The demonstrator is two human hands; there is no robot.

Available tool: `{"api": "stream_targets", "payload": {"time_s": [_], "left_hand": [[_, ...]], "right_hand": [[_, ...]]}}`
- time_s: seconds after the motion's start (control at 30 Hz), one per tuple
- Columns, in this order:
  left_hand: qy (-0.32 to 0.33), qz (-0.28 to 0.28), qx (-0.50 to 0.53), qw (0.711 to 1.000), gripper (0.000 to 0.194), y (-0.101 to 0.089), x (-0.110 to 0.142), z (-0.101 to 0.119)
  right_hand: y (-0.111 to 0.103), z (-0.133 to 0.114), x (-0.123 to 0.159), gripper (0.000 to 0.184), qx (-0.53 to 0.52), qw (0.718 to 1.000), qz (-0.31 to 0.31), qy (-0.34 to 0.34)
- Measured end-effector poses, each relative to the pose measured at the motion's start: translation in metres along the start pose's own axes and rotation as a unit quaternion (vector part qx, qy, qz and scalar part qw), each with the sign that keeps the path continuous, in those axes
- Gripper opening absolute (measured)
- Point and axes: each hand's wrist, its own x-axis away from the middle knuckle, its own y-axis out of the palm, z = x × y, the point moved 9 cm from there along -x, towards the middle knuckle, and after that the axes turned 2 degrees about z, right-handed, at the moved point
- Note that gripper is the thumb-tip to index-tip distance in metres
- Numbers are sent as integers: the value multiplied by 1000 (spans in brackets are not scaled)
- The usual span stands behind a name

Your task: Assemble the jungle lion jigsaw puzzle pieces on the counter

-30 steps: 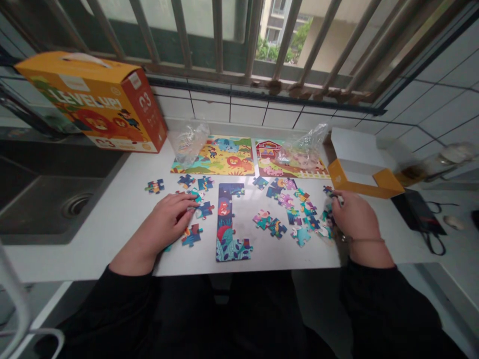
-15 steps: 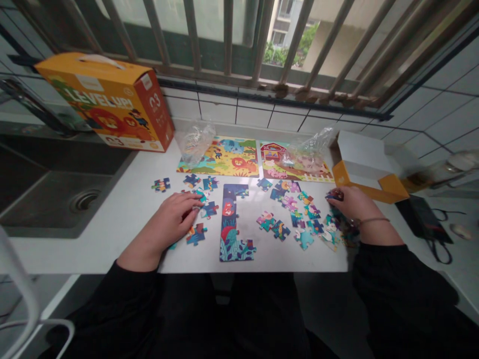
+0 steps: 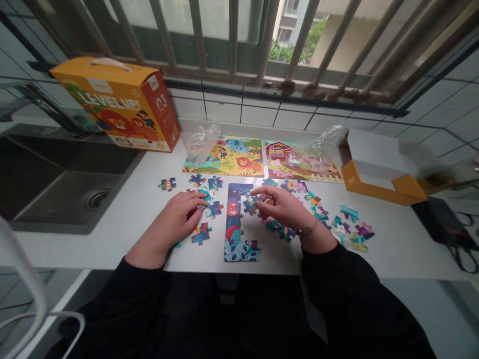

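A partly joined jigsaw puzzle (image 3: 232, 234) in dark blue, red and teal stands upright as a C shape on the white counter. My right hand (image 3: 284, 212) is over its upper gap, thumb and fingers closed on a dark blue-green puzzle piece (image 3: 250, 205). To the left, my left hand (image 3: 181, 214) rests on the counter with its fingers stretched out, their tips beside loose pieces. One of these, a blue piece (image 3: 214, 209), lies by its thumb, and an orange and blue piece (image 3: 201, 233) sits just below. More pieces are partly hidden under my right hand.
Two picture sheets (image 3: 243, 157) (image 3: 280, 172) lie at the back with crumpled clear bags (image 3: 202, 142) on them. An orange box (image 3: 123, 107) stands by the sink (image 3: 67, 199). At right are an open box (image 3: 381, 187), several loose pieces (image 3: 350, 213) and a black strapped item (image 3: 437, 219).
My right hand has moved left from the loose pieces at the right to the joined puzzle, carrying a piece. My left hand stays in place. The view has shifted slightly.
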Motion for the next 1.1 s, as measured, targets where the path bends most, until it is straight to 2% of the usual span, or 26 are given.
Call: {"api": "stream_targets", "payload": {"time_s": [0.07,0.2,0.43,0.63,0.83,1.0,1.1], "left_hand": [[1,-1,2,1000,25,0,0,1],[1,1,3,1000,24,-1,0,1],[-3,-12,-2,1000,26,0,-1,0],[-1,-10,0,1000,29,-1,-3,4],[-21,-15,7,1000,27,-1,-3,2],[-16,-10,10,1000,26,-1,-3,3],[-12,-9,3,1000,26,-1,-2,2]], "right_hand": [[9,6,-9,32,28,1000,5,-7],[1,8,-14,26,106,991,58,-51],[-1,16,-22,19,140,985,101,-8],[-4,15,-24,14,174,975,139,-10],[-4,7,-25,10,258,950,165,-53],[-3,4,-24,15,298,931,194,-80],[-3,-2,-21,6,309,925,196,-106]]}}
